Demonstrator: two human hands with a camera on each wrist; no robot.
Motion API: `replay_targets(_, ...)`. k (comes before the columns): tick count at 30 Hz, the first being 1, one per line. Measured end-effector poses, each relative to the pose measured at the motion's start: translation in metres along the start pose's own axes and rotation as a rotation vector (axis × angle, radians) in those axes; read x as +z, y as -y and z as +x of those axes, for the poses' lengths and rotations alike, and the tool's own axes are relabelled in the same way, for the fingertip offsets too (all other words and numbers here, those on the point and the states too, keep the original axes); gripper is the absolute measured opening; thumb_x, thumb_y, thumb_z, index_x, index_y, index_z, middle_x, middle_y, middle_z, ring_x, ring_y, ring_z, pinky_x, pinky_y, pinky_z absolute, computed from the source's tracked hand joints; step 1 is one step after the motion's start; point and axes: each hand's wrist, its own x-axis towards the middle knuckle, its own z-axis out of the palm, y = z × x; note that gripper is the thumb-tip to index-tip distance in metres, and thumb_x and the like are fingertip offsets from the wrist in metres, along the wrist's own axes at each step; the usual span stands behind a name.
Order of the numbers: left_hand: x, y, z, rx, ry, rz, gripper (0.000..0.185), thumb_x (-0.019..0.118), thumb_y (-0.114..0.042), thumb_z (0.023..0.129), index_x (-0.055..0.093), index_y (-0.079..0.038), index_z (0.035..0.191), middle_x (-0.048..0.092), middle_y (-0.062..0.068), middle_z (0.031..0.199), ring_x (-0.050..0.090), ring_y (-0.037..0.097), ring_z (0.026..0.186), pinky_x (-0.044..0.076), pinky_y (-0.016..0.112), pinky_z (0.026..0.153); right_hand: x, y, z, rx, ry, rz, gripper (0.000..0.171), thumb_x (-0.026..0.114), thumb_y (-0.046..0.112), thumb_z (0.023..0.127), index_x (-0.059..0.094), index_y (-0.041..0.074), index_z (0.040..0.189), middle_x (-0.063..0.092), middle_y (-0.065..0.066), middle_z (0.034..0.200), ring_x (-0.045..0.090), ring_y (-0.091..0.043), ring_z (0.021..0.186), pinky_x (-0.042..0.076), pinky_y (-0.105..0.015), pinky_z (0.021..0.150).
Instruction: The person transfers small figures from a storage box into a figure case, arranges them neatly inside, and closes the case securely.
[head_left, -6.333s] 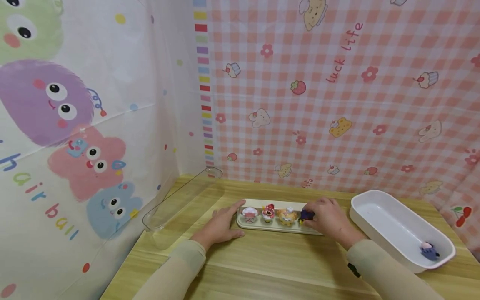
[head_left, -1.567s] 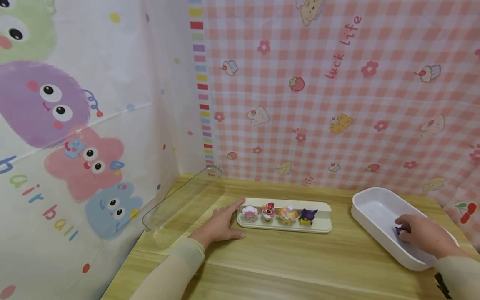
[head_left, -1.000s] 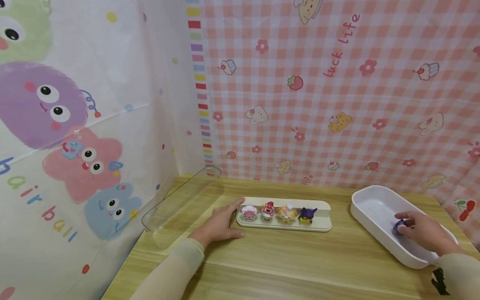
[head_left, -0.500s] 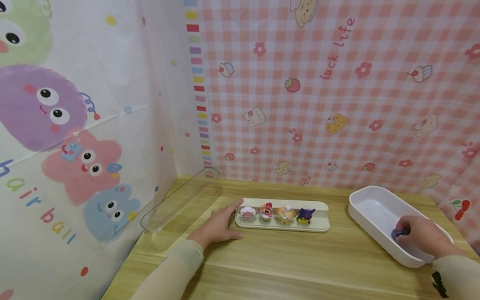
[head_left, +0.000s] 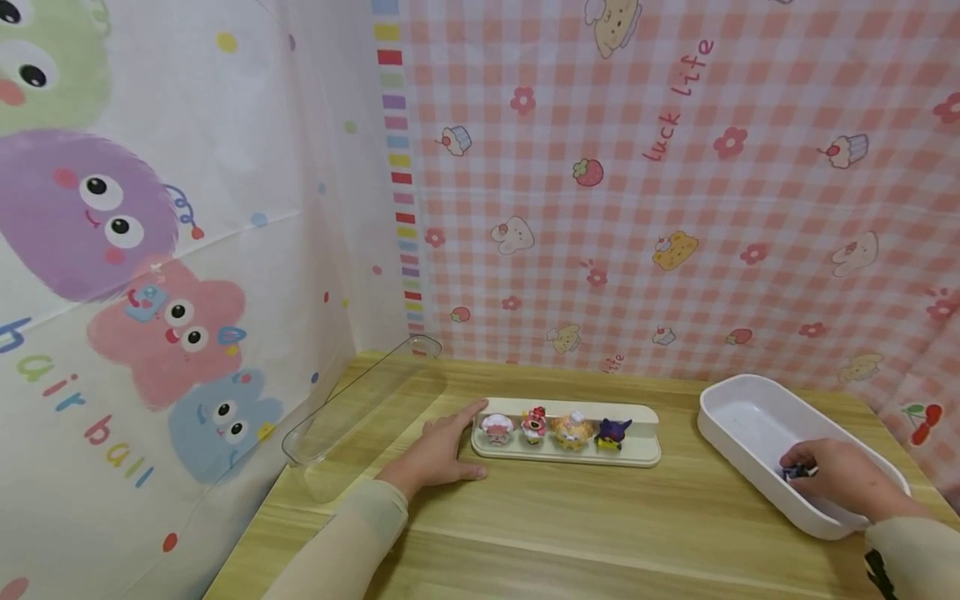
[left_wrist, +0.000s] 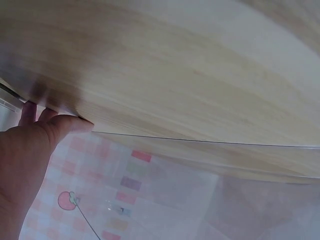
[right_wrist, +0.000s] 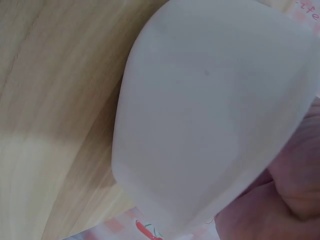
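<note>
My left hand (head_left: 438,450) lies on the table with fingers extended, its fingertips at the left end of a cream display tray (head_left: 637,453). Lined up on that tray are small figurines: a pink one with a white top (head_left: 497,429), a red one (head_left: 534,426), an orange-yellow one with a white hat (head_left: 573,432) and a dark purple one with yellow (head_left: 612,434). Inside the white tub (head_left: 738,417), my right hand (head_left: 847,477) pinches a small dark blue-purple figurine (head_left: 793,472), partly hidden by the fingers. The tub's wall (right_wrist: 200,110) hides most of that hand in the right wrist view.
A clear plastic cover (head_left: 360,408) stands on the wooden table (head_left: 540,525) left of my left hand. Behind the table hangs a pink checked cloth (head_left: 600,208). A white cloth with cartoon faces (head_left: 247,333) borders the left side.
Since the earliest frame, my right hand has left the purple figurine on the tray and moved right into the tub. There it has taken hold of another figurine and turned it. My left hand stays put.
</note>
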Motion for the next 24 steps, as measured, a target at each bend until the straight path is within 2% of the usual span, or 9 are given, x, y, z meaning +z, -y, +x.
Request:
replay_targets(5, -0.001, -0.001, 0.000, 0.005, -0.004, -0.004, 0.112, 0.093, -0.043, 0.083, 0.023, -0.032, 0.171, 0.048, 0.017, 0.167, 0.044, 0.046, 0.153, 0.018, 0.073, 0.129, 0.002, 0.003, 0.000, 0.016, -0.003, -0.006, 0.024, 0.089, 0.013, 0.083, 0.076, 0.002, 0.099, 0.076, -0.007, 0.093, 0.069, -0.021, 0.087, 0.059, -0.046, 0.079)
replay_targets(9, -0.001, -0.001, -0.001, 0.005, -0.002, -0.002, 0.112, 0.093, -0.043, 0.083, 0.023, -0.031, 0.171, 0.047, 0.016, 0.167, 0.043, 0.046, 0.153, 0.017, 0.075, 0.128, 0.003, 0.005, 0.000, 0.016, -0.016, -0.020, 0.021, 0.087, 0.012, 0.083, 0.076, 0.002, 0.098, 0.077, -0.009, 0.093, 0.069, -0.022, 0.087, 0.059, -0.049, 0.080)
replay_targets(11, -0.001, -0.002, -0.001, 0.004, 0.000, -0.007, 0.112, 0.093, -0.043, 0.083, 0.023, -0.031, 0.171, 0.047, 0.016, 0.167, 0.043, 0.047, 0.153, 0.016, 0.077, 0.127, 0.003, 0.006, 0.000, 0.008, -0.028, -0.026, 0.019, 0.087, 0.012, 0.083, 0.077, 0.002, 0.096, 0.077, -0.009, 0.092, 0.069, -0.021, 0.086, 0.059, -0.047, 0.079)
replay_targets(17, -0.001, -0.002, -0.001, 0.010, -0.004, -0.007, 0.112, 0.093, -0.043, 0.083, 0.024, -0.031, 0.171, 0.047, 0.017, 0.167, 0.044, 0.048, 0.153, 0.016, 0.078, 0.126, -0.002, 0.005, 0.000, -0.028, -0.097, -0.020, 0.018, 0.088, 0.013, 0.083, 0.078, 0.004, 0.095, 0.078, -0.006, 0.092, 0.067, -0.013, 0.083, 0.055, -0.031, 0.070)
replay_targets(24, -0.002, -0.003, -0.001, 0.007, -0.004, -0.008, 0.112, 0.093, -0.042, 0.083, 0.024, -0.031, 0.171, 0.046, 0.017, 0.167, 0.043, 0.048, 0.153, 0.015, 0.078, 0.126, -0.019, 0.013, 0.002, -0.003, -0.147, 0.010, 0.023, 0.087, 0.014, 0.085, 0.079, 0.000, 0.101, 0.079, -0.011, 0.092, 0.069, -0.019, 0.080, 0.056, -0.033, 0.067)
